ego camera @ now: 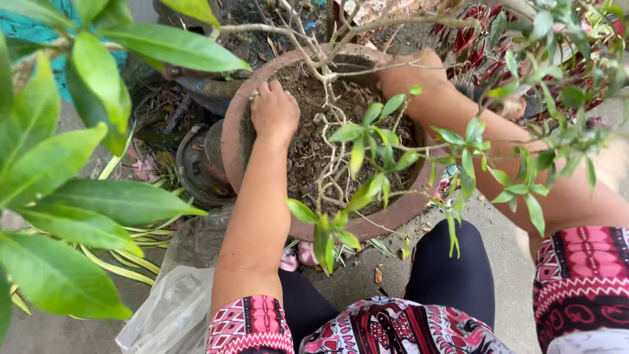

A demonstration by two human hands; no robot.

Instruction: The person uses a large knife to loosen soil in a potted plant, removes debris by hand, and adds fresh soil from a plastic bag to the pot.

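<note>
Two bare forearms extend from red, white and black patterned sleeves [252, 324] at the lower edge of the view, above knees in black trousers [452, 275]. A clear plastic bag [171, 308] lies on the concrete floor [504, 255] just beside the left elbow. Yellow-green strap leaves [121, 259] lie on the floor to the left of the bag.

Directly ahead stands a round terracotta pot [230, 131], filled with dry, lumpy soil [308, 151]. A thin, pale woody stem [331, 124] rises from the soil and branches toward the viewer, carrying small green leaves [367, 190] over the near rim.

The left hand [274, 111] rests on the soil inside the left wall of the pot, knuckles up. Its fingers are curled together and pressed down into the soil; a ring [253, 96] shows on one finger. The right hand [409, 72] sits at the far right rim of the pot. Its fingers are hidden behind the hand and the branches, so I cannot tell whether they are apart or clamped on the rim.

Large glossy leaves [98, 85] of another plant fill the left foreground. A dark, rusted metal part [196, 164] lies against the pot's left side. Red-leaved foliage [472, 36] stands beyond the pot, upper right.
</note>
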